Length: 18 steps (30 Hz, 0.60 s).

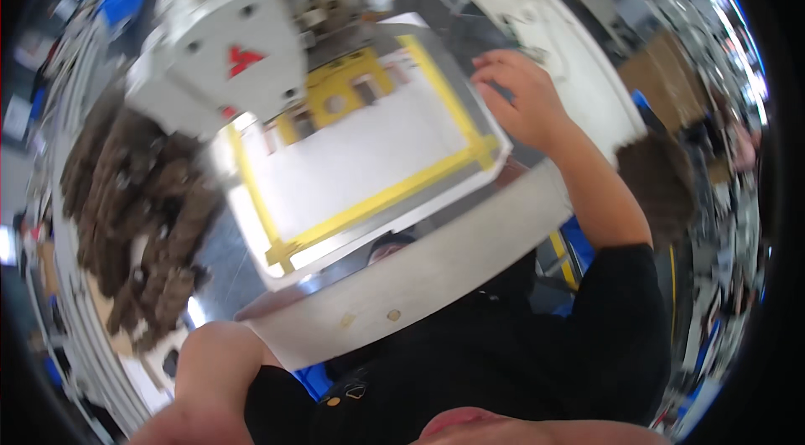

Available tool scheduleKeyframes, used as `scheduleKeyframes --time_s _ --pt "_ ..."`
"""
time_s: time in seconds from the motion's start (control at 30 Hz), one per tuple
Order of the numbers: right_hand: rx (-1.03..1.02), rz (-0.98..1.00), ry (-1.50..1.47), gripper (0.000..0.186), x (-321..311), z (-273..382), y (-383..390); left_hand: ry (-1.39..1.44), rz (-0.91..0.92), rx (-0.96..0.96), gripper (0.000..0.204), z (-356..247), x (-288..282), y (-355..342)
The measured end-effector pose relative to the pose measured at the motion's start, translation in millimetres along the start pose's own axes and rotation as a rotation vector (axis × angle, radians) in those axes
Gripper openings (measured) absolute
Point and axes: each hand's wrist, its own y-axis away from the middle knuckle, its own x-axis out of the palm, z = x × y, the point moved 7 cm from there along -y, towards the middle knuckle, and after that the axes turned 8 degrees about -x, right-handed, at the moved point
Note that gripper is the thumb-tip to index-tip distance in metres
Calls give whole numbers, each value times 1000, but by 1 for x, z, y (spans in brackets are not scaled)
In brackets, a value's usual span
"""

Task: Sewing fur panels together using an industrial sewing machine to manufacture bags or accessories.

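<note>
A white sewing machine head (pixel 226 51) with a red mark hangs over the far left part of a flat plate. White sheet (pixel 360 168) covers the plate's middle, bordered by yellow tape (pixel 381 206). Along its far side lies a yellow piece (pixel 335 101) with cut-outs. My right hand (pixel 524 97) is at the plate's right edge, fingers apart and slightly bent, nothing visible in them. Whether its fingertips touch the plate, I cannot tell. My left arm (pixel 218 361) bends at the lower left, and the left hand is out of the picture.
Brown fuzzy pieces (pixel 134 202) are heaped left of the machine, and another brown fuzzy piece (pixel 658 185) lies beyond my right arm. A shiny metal table edge (pixel 436 277) curves between me and the plate. A cardboard box (pixel 667 80) stands at the far right.
</note>
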Motion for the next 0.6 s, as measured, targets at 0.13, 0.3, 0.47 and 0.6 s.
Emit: scheduleKeyframes --time_s 0.13,0.3,0.47,0.6 --pt "-40 59 -110 12 50 5 -11 -187 -77 -317 58 17 -56 43" --pt "-52 230 -136 13 95 3 7 -818 -161 -1091 36 41 -225 141" --pt "-66 281 -128 20 102 -13 18 -1588 -319 -1616 45 -96 -400 271" --pt "-42 287 -107 20 105 -24 22 -1640 172 -2064 46 -185 -411 393"
